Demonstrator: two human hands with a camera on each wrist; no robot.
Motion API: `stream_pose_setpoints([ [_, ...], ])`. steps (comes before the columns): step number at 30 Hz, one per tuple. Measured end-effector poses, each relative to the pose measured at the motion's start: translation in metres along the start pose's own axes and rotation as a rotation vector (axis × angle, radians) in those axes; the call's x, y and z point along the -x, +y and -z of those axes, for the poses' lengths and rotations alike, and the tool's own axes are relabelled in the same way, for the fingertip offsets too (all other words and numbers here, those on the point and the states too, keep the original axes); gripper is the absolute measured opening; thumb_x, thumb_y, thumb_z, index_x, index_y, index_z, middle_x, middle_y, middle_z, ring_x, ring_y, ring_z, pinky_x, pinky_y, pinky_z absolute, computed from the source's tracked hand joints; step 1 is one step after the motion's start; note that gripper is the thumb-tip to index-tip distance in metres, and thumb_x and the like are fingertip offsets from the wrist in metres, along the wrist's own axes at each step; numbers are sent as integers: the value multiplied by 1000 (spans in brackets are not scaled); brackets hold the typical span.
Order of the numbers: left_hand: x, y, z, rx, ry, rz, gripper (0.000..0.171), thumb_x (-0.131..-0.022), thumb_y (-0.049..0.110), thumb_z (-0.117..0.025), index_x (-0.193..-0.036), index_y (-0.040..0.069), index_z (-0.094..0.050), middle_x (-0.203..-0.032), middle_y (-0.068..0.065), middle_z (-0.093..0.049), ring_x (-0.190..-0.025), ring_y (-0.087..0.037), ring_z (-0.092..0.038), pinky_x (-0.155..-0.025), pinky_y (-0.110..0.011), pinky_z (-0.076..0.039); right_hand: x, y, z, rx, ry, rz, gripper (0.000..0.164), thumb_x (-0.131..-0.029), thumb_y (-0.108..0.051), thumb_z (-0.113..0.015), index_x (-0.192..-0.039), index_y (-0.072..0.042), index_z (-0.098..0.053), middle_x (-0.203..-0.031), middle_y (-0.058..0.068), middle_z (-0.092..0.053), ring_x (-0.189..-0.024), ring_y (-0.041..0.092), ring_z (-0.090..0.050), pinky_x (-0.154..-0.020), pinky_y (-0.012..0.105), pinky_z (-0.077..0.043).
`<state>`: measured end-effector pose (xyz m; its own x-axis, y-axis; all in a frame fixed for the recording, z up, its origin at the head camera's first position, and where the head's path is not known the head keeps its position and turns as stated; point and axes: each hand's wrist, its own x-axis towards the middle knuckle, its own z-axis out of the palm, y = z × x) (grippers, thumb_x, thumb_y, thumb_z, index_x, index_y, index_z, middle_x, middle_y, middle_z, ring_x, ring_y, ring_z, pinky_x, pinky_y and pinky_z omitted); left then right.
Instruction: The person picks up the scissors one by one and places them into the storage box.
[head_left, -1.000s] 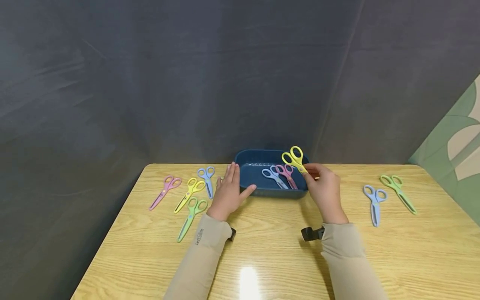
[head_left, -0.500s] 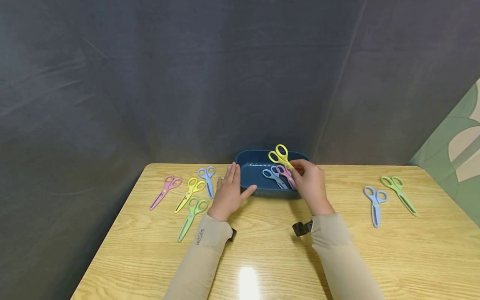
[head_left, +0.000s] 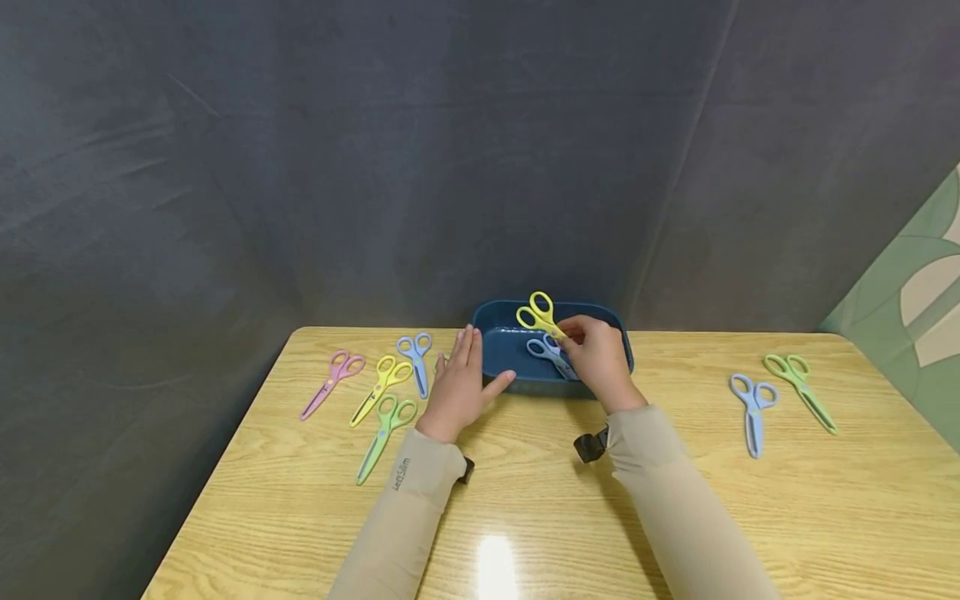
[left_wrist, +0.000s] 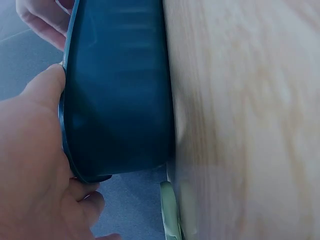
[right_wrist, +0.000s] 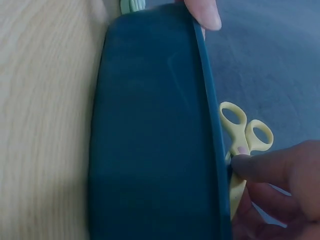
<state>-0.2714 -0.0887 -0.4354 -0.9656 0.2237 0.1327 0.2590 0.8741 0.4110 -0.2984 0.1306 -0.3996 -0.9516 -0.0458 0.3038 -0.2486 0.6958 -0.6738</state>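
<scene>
A dark blue plastic bin (head_left: 540,388) stands at the table's back edge. My left hand (head_left: 456,389) lies at its left end, fingers stretched forward along the rim; in the left wrist view the thumb (left_wrist: 47,85) rests on the rim. With thumb and fingers my right hand (head_left: 602,360) pinches yellow scissors (head_left: 546,324) by the blade part, over the bin, handle loops up and to the left. Beneath them in the bin are blue scissors (head_left: 549,350), partly covered by the right hand. The right wrist view shows the yellow scissors (right_wrist: 239,136) beyond the bin's rim.
Pink scissors (head_left: 330,383), yellow scissors (head_left: 378,389), blue scissors (head_left: 416,367) and green scissors (head_left: 381,437) lie left of the bin. Other blue scissors (head_left: 752,414) and green scissors (head_left: 802,392) lie at the right. A dark curtain (head_left: 480,150) hangs behind the table (head_left: 525,492).
My right hand has carried the yellow scissors leftward, from the bin's right end to over its middle. The pink scissors in the bin are now hidden. The left hand has stayed put.
</scene>
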Motion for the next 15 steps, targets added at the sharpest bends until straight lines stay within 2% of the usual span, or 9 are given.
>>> stream_pose_setpoints([
  [11, 0, 1, 0, -12, 14, -9, 93, -100, 62, -49, -160, -2, -17, -168, -19, -13, -155, -33, -10, -118, -64, -19, -5, -4, -18, -12, -55, 37, 18, -94, -3, -71, -110, 4, -74, -99, 18, -73, -90, 31, -69, -78, 45, -57],
  [15, 1, 1, 1, -16, 20, -18, 92, -100, 61, -50, -160, -2, -18, -167, -21, -14, -155, -34, -13, -117, -65, -20, -7, -2, -23, -25, -91, 17, 16, -93, -2, -71, -108, 3, -75, -98, 17, -73, -88, 30, -69, -76, 44, -57],
])
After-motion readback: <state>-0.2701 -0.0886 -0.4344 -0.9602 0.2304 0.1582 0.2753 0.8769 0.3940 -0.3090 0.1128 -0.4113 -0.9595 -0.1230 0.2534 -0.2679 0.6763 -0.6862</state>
